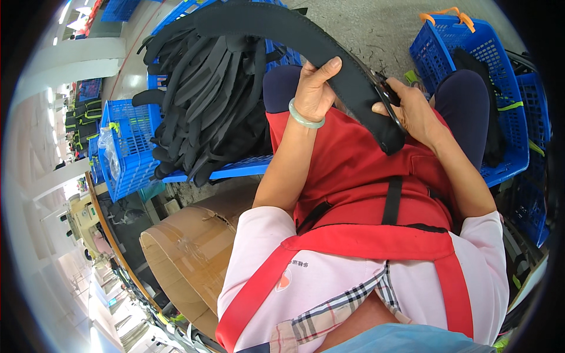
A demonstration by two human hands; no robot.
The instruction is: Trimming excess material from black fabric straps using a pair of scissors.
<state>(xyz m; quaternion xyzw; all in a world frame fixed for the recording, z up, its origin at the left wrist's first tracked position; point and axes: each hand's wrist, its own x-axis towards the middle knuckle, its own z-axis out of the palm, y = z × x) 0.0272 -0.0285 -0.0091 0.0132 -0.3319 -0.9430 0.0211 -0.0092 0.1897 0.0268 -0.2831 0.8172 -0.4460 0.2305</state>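
A long black padded strap [288,29] arches over my lap, its rounded near end lying above the red apron [347,170]. My left hand [316,88], with a pale green bangle at the wrist, is closed on the strap's middle, thumb on top. My right hand [415,112] is closed around dark-handled scissors [385,91] along the strap's right edge, close to its near end. The blades are partly hidden, so how far they are apart does not show. Left of my hands, a big heap of similar black straps [218,100] overfills a blue crate [241,169].
To the right stands a blue crate [500,35] with orange ties and black pieces inside; more blue crates crowd beside it. A smaller blue basket [132,144] sits at left. A round cardboard container [188,247] is by my left elbow. Scraps litter the grey floor [365,23].
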